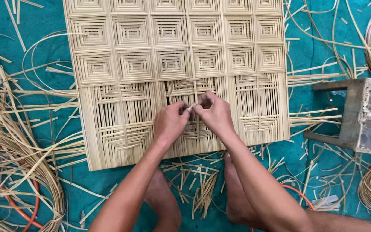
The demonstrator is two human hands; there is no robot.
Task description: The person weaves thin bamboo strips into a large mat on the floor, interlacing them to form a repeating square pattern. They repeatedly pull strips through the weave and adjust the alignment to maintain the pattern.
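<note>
Near the middle of the frame both hands meet over a woven cane panel (108,129) that lies flat on a teal floor covering (48,21). The left hand (170,122) and the right hand (213,112) pinch the same thin cane strip (190,107) between fingertips, knuckle to knuckle, so neither hand is nearer to it than the other. The strip's short free end lies right at the pinch; its long axis seems to run up and down the frame, in line with the upright strands of the panel's unfinished lower rows, though the fingers hide most of it. A weathered wooden stool (368,116) stands at the right edge, loose cane bundles (9,146) at the left. No packages, labels or signs can be made out.
</note>
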